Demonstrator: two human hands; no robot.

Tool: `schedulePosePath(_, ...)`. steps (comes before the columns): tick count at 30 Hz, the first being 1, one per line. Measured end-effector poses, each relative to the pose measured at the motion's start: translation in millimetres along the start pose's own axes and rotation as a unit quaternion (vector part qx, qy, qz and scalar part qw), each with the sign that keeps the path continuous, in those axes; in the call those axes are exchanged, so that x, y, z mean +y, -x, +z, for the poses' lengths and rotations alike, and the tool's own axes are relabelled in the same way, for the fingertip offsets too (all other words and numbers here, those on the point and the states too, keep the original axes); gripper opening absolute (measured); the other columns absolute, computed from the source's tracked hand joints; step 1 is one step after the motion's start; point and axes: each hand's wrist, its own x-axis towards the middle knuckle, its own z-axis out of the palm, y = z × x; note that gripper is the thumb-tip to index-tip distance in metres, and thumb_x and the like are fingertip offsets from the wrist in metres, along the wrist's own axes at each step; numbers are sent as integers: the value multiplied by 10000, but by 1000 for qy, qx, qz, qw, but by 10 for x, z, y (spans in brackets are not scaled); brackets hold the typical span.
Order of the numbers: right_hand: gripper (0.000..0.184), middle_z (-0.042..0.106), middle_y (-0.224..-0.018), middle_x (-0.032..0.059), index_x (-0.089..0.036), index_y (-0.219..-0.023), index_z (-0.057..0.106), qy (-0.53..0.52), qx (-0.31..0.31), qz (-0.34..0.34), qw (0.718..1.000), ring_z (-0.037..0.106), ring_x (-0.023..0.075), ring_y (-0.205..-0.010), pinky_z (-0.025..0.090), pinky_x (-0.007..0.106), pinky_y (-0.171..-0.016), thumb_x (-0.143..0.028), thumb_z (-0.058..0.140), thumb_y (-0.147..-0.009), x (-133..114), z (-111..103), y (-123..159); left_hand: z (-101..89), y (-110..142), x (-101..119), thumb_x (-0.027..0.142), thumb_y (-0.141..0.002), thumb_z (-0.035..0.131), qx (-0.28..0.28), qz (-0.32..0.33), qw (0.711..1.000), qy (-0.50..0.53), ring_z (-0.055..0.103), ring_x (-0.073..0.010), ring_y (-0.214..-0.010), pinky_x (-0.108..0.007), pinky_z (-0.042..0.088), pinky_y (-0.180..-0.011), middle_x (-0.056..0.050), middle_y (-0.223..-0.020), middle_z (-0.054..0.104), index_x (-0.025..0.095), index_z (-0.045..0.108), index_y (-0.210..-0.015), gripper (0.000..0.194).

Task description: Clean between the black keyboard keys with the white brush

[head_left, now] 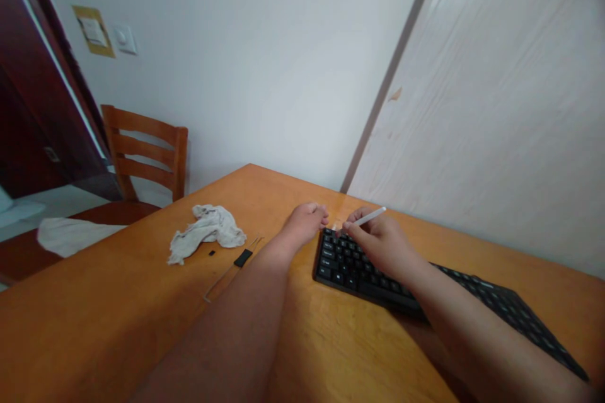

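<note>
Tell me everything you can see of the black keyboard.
The black keyboard looks like plastic, with rows of black keys bearing pale legends. It lies flat on the orange wooden table, running at a slant toward the lower right. The person's right hand is over its upper-left end, and the right forearm hides its middle.

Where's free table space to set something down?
Widest bare wood: the tabletop at near left, beside the off-white cloth. A smaller patch lies beyond the cloth, toward the wall. Crowded: around the left hand and the right hand with its white stylus, above the black keyboard.
</note>
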Motion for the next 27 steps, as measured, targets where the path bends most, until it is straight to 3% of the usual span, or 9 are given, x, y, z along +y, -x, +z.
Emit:
schedulePosePath(6,293,676,-716,36,-247,-816,635,147,6,-20,989,606,208,-645,366,317,-588,-473,492,-936,-6,141,25,-3,-43,-63,424,-904,473,-8,5,1000,-16,662,-174,-733,-292,517,-697,-63,-839,704,162,639,-840,317)
schedulePosePath(12,241,654,-721,38,-251,-871,619,229,-12,-54,972,600,216,-663,343,321,-584,-435,481,-943,-46,184,81,10,-50,-100,470,-902,472,0,4,1000,-30,659,-174,-747,-297,511,-734,-62,-852,717,175,654,-862,349)
schedulePosePath(16,250,648,-673,26,-245,-821,611,160,-31,-36,986,603,208,-629,366,324,-588,-432,493,-937,9,166,56,22,-43,-93,470,-892,493,6,-4,1000,-30,663,-173,-771,-283,502,-751,-58,-856,723,183,657,-862,332)
schedulePosePath(20,271,689,-701,40,-233,-783,603,59,34,-11,998,637,214,-665,402,324,-619,-438,510,-933,87,137,1,28,-48,-83,464,-880,513,9,-15,999,-28,666,-177,-777,-280,499,-757,-60,-862,725,183,657,-860,316)
schedulePosePath(23,269,702,-709,37,-235,-804,601,72,57,-17,996,632,209,-645,399,321,-613,-452,510,-935,94,133,-4,25,-53,-82,466,-878,515,5,-15,999,-29,666,-179,-776,-286,500,-764,-62,-869,725,181,658,-865,320)
schedulePosePath(27,264,672,-688,32,-245,-820,604,153,23,-35,987,609,212,-625,369,325,-592,-452,492,-940,66,164,31,14,-54,-86,472,-890,499,1,-6,1000,-30,667,-185,-776,-297,504,-762,-71,-874,725,174,660,-867,339)
